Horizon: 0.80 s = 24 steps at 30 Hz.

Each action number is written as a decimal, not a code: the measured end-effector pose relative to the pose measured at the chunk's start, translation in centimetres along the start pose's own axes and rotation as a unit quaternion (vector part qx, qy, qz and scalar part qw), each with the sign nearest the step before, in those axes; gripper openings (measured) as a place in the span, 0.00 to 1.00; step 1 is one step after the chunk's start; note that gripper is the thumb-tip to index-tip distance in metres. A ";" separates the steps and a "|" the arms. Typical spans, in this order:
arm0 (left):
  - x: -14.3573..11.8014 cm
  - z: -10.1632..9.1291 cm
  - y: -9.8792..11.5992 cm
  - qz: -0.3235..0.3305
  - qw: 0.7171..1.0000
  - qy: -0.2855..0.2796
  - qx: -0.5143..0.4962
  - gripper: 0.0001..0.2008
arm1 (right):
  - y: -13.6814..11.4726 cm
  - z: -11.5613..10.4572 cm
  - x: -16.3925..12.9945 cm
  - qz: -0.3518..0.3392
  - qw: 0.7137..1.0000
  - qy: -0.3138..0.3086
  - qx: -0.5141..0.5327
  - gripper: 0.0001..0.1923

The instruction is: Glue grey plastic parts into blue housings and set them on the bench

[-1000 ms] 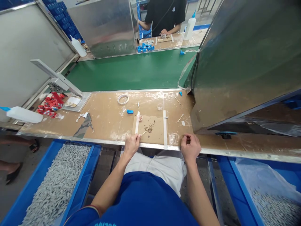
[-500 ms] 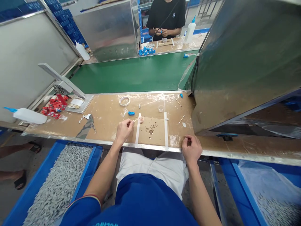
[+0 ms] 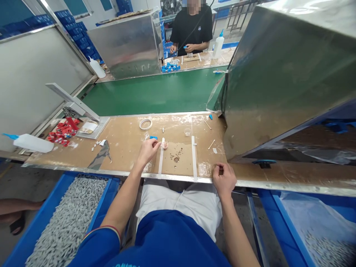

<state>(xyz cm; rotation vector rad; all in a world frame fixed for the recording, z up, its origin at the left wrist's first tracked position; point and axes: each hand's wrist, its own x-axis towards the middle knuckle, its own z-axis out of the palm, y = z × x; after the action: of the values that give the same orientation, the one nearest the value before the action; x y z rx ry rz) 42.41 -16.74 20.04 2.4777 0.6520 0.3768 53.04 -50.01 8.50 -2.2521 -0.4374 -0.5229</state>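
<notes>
My left hand (image 3: 149,151) is closed in a pinch on a thin white cotton swab (image 3: 161,143), mostly hidden by the fingers. The swab's far end is at a small round cup (image 3: 165,145) beside the left white tape strip. Just behind the fingertips lies a blue plastic piece (image 3: 153,137), partly covered. A small white-grey part (image 3: 163,129) is farther back. My right hand (image 3: 224,177) rests curled on the front edge of the table, its fingers closed; whatever it may hold is hidden.
Two loose cotton swabs (image 3: 211,144), a clear cup (image 3: 187,131) and a tape roll (image 3: 145,124) lie on the table. Red parts (image 3: 63,131) and a glue bottle (image 3: 33,143) are left. A metal box (image 3: 267,81) stands right. Beyond the green belt (image 3: 150,92), a co-worker (image 3: 191,29) handles blue pieces.
My left hand has moved nearer the small cup with the swab, now partly covering the blue piece. My right hand stays put. The view tilts up slightly; the co-worker's hands have parted.
</notes>
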 end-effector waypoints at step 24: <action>1.3 1.0 -0.1 -0.003 0.992 0.057 -0.109 0.07 | 0.0 -0.2 -0.2 0.019 1.000 -0.010 0.014 0.08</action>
<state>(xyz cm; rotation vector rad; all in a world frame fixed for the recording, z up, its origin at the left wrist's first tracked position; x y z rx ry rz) 43.87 -16.47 19.31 2.2597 0.6275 0.5603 52.85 -50.19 8.56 -2.2360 -0.4101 -0.4720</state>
